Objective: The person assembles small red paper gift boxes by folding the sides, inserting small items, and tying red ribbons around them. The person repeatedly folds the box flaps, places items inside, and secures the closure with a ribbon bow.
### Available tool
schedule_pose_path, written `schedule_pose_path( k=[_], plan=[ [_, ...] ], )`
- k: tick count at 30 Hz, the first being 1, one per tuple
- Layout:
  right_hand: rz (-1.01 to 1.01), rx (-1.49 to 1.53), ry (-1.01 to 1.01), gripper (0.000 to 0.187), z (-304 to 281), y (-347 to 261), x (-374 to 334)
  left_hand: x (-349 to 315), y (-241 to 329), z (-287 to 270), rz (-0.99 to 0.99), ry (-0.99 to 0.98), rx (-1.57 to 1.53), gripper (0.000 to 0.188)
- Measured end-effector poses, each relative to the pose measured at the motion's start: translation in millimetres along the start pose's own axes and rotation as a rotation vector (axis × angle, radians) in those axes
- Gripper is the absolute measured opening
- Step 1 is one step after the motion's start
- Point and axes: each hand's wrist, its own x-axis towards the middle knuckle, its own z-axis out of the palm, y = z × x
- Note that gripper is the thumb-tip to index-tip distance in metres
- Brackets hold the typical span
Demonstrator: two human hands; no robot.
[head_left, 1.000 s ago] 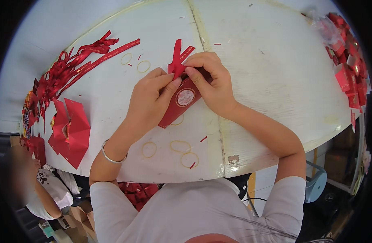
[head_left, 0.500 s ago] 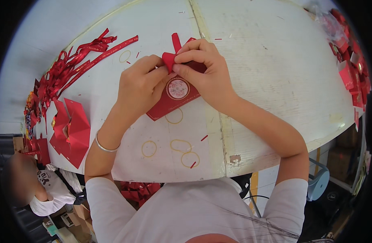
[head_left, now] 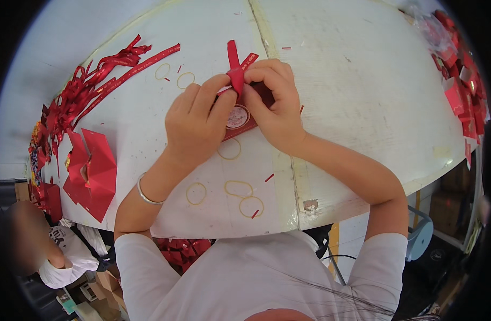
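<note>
A red ribbon [head_left: 236, 77] is gathered in a loop or knot at the top of a red paper box [head_left: 244, 131], its two tails pointing away from me. The box has a round floral label [head_left: 237, 116] on its near side. My left hand [head_left: 198, 115] is closed, pinching the ribbon from the left with thumb and forefinger. From the right, my right hand [head_left: 276, 99] closes its fingertips on the same ribbon. Both hands cover much of the box.
Loose red ribbons [head_left: 90, 91] lie at far left, above an open red folded box [head_left: 93, 174]. Rubber bands [head_left: 196, 193] and ribbon scraps [head_left: 269, 177] dot the white table [head_left: 358, 123]. Red boxes [head_left: 462, 99] pile at the right edge. Another person [head_left: 63, 251] is at lower left.
The ribbon loop has been drawn into a narrower, upright shape, and its tails show more. My left hand has moved right, covering more of the box. A rubber band left of the ribbon is uncovered.
</note>
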Motion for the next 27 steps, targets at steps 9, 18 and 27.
schedule_pose_path(
  k=[9,18,27],
  plan=[
    [-0.105,0.058,-0.093,0.016,-8,7,4,-8,-1,0,-0.396,0.021,-0.589,0.005],
    [-0.037,-0.01,-0.235,0.013,-23,-8,-2,3,1,-4,-0.602,-0.144,-0.643,0.007],
    [-0.05,-0.142,-0.296,0.014,-20,-13,6,-8,-6,0,-0.248,0.008,-0.467,0.008]
  ],
)
